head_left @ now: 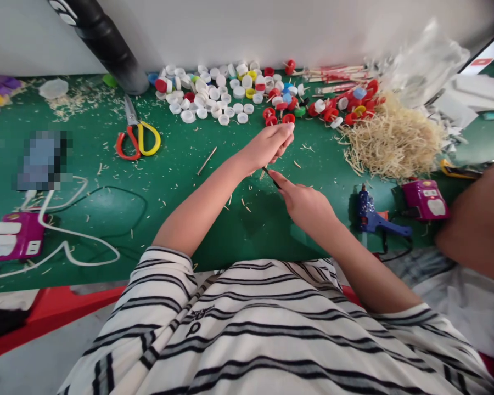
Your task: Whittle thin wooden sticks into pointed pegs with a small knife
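Item: thin dark stick (271, 178), held over the green bench (181, 159). Left hand (269, 145): grip pressed together, fingertips pinching the stick's far end. Right hand (304, 203): fingers curled, forefinger laid along the stick, grip closed on its near end. The two hands nearly touch.

Beyond the grip: loose bottle caps (214, 93), mostly white, some red, yellow and blue; just past the left fingertips, red caps on sticks (278, 115).
Right of the grip, farther back: heap of pale wood slivers (391, 140); clear plastic bag (424, 60) behind it.
Right of the grip, nearer: blue glue gun (372, 216); purple box (426, 198).
Left of the grip: single wooden stick (207, 160) lying flat; red and yellow scissors (136, 134); white cable (66, 241); second purple box (18, 236).
Far right edge: another person's arm (481, 219).
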`<action>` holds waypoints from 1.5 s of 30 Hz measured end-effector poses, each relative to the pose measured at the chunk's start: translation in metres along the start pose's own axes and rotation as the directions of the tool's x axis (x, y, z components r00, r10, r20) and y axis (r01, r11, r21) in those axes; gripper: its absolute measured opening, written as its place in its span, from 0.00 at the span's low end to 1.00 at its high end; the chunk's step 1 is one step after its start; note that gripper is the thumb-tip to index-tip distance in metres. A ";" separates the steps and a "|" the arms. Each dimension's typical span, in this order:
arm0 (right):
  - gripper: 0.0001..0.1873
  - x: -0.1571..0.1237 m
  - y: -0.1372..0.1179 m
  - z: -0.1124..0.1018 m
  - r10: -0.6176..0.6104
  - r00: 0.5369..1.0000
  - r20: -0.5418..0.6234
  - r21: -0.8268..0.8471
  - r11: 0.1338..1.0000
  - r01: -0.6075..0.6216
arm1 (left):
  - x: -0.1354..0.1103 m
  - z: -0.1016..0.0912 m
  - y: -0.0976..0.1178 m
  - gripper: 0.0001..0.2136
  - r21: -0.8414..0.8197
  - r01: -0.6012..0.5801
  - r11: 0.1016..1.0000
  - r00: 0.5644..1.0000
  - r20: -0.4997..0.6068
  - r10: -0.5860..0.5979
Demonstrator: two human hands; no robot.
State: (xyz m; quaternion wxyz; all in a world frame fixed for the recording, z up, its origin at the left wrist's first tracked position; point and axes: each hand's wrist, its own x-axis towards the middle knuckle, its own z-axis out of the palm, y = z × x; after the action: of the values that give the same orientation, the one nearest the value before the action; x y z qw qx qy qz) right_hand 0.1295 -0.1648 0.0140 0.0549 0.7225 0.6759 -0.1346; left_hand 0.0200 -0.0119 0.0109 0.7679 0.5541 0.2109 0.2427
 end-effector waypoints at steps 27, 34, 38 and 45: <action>0.33 -0.006 -0.014 0.004 0.053 0.999 -0.003 -0.026 0.998 -0.053 | 0.007 -0.005 -0.010 0.25 0.375 -0.109 0.921 0.990 -0.039 0.133; 0.32 -0.007 -0.015 0.001 0.055 0.998 -0.012 -0.023 0.998 -0.055 | 0.009 -0.002 -0.013 0.19 0.436 -0.163 0.885 0.973 -0.077 0.217; 0.32 0.002 -0.012 -0.005 0.019 1.000 -0.021 0.021 1.000 -0.018 | 0.007 -0.001 -0.011 0.18 0.428 -0.178 0.886 0.956 -0.139 0.259; 0.33 0.006 -0.011 -0.001 0.016 1.000 -0.014 0.066 0.998 -0.015 | 0.007 -0.005 -0.011 0.23 0.430 -0.126 0.894 0.969 -0.139 0.203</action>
State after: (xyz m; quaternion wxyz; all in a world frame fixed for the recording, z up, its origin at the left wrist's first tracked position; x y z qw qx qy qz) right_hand 0.1190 -0.1578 0.0149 0.0269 0.7301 0.6658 -0.1512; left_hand 0.0239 -0.0073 -0.0014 0.5856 0.6972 0.2788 0.3054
